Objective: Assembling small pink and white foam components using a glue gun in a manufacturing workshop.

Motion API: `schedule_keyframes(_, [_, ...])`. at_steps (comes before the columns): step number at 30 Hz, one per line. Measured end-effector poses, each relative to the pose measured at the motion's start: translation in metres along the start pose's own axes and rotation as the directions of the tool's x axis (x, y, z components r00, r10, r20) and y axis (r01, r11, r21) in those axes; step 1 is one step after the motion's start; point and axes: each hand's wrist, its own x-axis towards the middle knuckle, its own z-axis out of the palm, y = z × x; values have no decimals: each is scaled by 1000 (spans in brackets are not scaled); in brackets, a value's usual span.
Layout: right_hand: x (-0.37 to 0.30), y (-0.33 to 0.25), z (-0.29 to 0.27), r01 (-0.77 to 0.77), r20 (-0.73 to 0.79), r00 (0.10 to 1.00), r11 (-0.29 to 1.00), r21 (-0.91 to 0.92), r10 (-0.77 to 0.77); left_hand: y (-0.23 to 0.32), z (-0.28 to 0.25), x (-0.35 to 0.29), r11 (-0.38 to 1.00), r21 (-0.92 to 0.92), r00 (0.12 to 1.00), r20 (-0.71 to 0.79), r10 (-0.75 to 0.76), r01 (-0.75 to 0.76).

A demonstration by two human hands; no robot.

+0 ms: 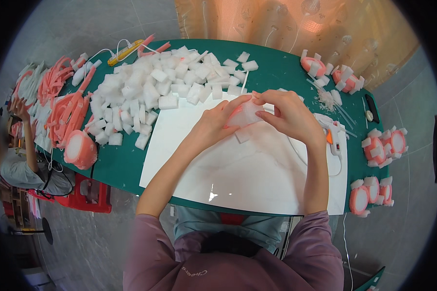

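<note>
Over a white board (218, 169), both my hands grip a round white foam piece (249, 112) with pink foam on its left side. My left hand (217, 120) has its fingers closed on the pink side. My right hand (291, 114) pinches the upper right with thumb and fingers, partly hiding the piece. A small white foam block (242, 136) shows just below it; I cannot tell whether it is attached. Behind the hands a thin white stick (245, 81) points up. Right of my right hand lies a white glue gun (334, 138) with an orange part.
A large heap of white foam blocks (150, 80) covers the far left of the green table (272, 60). Pink foam strips (68, 119) and a pink-white foam round (80, 149) lie left. Block-studded pink rounds (376, 148) line the right edge. A person (26, 145) sits at left.
</note>
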Motion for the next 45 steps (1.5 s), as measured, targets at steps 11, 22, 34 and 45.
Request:
schedule_keyframes(11, [2, 4, -6, -2, 14, 1000, 999, 47, 2, -3, 3, 1, 995, -13, 994, -42, 99, -99])
schedule_keyframes(22, [4, 7, -5, -2, 18, 1000, 997, 77, 0, 4, -1, 2, 999, -16, 999, 15, 30, -30])
schedule_keyframes(34, [7, 4, 0, 41, -5, 999, 992, 121, -41, -11, 6, -1, 994, -10, 988, -113, 105, -107])
schedule_keyframes(45, [7, 1, 1, 69, -19, 998, 987, 147, -67, -16, 7, -3, 993, -32, 988, -104, 110, -114])
